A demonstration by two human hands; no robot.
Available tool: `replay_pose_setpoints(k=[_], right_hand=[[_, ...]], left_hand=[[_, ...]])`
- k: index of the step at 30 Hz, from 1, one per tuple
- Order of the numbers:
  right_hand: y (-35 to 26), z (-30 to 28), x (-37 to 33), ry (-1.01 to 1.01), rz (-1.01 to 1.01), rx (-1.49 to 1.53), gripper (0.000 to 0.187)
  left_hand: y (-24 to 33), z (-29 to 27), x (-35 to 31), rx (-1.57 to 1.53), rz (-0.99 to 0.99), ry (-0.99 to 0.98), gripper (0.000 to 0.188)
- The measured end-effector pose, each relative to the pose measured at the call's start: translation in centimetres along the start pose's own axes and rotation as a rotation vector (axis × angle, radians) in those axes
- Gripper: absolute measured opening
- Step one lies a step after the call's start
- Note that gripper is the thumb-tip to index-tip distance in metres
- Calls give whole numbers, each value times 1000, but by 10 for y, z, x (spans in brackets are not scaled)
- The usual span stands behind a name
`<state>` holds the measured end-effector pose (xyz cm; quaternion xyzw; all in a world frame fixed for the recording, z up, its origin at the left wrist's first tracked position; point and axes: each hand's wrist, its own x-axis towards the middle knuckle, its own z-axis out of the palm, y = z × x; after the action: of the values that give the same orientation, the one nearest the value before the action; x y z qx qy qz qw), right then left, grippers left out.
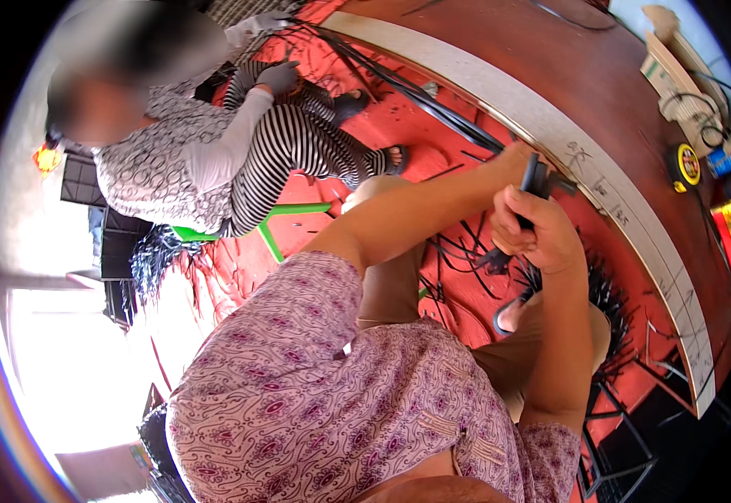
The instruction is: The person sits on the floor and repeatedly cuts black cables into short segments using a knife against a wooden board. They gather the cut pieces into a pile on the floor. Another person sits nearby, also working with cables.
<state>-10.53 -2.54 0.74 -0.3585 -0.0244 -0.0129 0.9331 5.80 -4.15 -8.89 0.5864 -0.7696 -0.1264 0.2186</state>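
Observation:
My right hand (534, 233) is closed around a black handled piece (534, 178) that sticks up out of the fist. More black strips hang below that fist (493, 261). My left hand (516, 156) reaches along my outstretched forearm to the upper end of the same black piece, right at the pale curved board edge (608, 194). The left hand's fingers are mostly hidden behind the piece. Both hands hover over a red floor mat (399, 126) strewn with thin black strips (608, 295).
A second person sits at upper left in striped trousers and a patterned top, with a grey-gloved hand (280, 77) by long black rods (420, 94). A green stool frame (286, 216) stands beside them. A yellow tape measure (685, 165) lies on the brown surface (583, 75).

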Motion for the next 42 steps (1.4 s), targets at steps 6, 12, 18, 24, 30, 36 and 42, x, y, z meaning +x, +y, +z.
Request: replay_pose_setpoints(k=[6, 12, 18, 24, 30, 36, 42], right_hand=[[14, -1, 1, -2, 16, -4, 45], [26, -4, 7, -51, 24, -4, 43], [30, 0, 9, -98, 8, -11, 43], [31, -4, 6, -48, 1, 15, 43], [2, -7, -15, 148, -289, 15, 43], [-11, -37, -29, 650, -656, 196, 39], [-13, -41, -35, 853, -789, 268, 39]], left_hand=[[55, -30, -18, -10, -147, -218, 19], [66, -31, -23, -19, -186, -217, 21], [69, -32, -25, -18, -209, -219, 23], [70, -36, -24, -27, -227, -222, 25], [49, -41, -5, 62, -296, -36, 34], [68, -76, -4, -165, -542, -12, 49], [54, -43, -11, 74, -382, -4, 39]])
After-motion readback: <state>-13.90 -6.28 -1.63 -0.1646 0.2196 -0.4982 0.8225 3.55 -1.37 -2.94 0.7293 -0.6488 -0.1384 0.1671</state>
